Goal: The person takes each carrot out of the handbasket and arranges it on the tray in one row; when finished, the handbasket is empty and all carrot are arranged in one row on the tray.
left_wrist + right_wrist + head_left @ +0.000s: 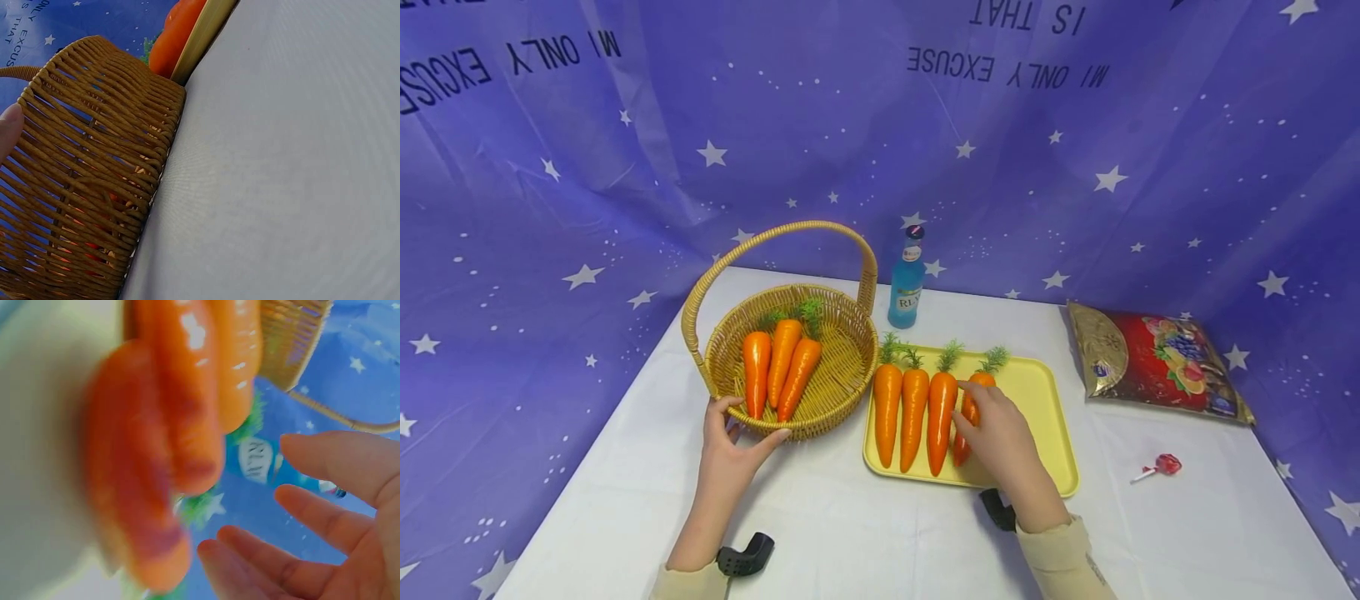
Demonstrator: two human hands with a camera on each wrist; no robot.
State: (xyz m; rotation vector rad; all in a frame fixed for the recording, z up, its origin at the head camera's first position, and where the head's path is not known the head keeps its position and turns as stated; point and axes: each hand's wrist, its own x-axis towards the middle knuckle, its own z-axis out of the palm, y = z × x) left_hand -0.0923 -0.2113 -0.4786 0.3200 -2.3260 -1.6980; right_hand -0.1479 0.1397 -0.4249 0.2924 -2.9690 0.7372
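Observation:
A wicker basket point(842, 400) with a tall handle stands on the left and contains three orange carrots point(784, 362) with green tops. My left hand point(730, 454) holds its near rim, thumb and fingers spread apart along the edge; the left wrist view shows the thumb point(9, 128) against the woven side. Several more carrots lie side by side on a yellow tray point(1037, 417). Over the rightmost carrot point(967, 412) reaches my right hand point(1000, 433), fingers parted. In the right wrist view, a gap separates those fingers from the nearest carrot point(134, 469).
Behind the tray stands a blue bottle point(907, 287). A red and gold packet point(1157, 362) lies at the back right, with a red lollipop point(1167, 464) in front of it. White cloth point(880, 542) covers the table, and a starry purple curtain point(1000, 183) hangs behind.

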